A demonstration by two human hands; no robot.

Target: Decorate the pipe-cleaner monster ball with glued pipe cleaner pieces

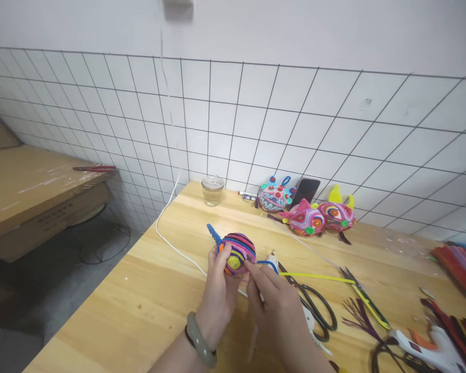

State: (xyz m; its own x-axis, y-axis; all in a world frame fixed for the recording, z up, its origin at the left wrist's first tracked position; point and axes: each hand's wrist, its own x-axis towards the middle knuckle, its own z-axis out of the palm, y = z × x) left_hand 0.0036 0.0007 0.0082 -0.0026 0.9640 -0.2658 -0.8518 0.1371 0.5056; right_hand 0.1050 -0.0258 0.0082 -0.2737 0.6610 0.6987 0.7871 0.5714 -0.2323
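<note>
A round craft ball (241, 247), wrapped in striped pipe cleaners of pink, black, blue and purple, is gripped in my left hand (220, 290). It bears a yellow-green round spot, and a twisted blue stem sticks out at its upper left. My right hand (275, 303) has its fingertips pinched against the ball's right side. From there a blue pipe cleaner (267, 263) curves out above the knuckles; the fingers partly hide where it is held. Black-handled scissors (320, 305) lie just right of my right hand, beside a yellow pipe cleaner (316, 276).
Three decorated balls (275, 197) and a phone (306, 190) stand by the grid wall. A lidded glass jar (213, 191) is near the far left corner. Tweezers (363, 295), a glue gun (431, 347) and pipe cleaner bundles (456, 272) lie right. A white cord (171, 241) crosses the table.
</note>
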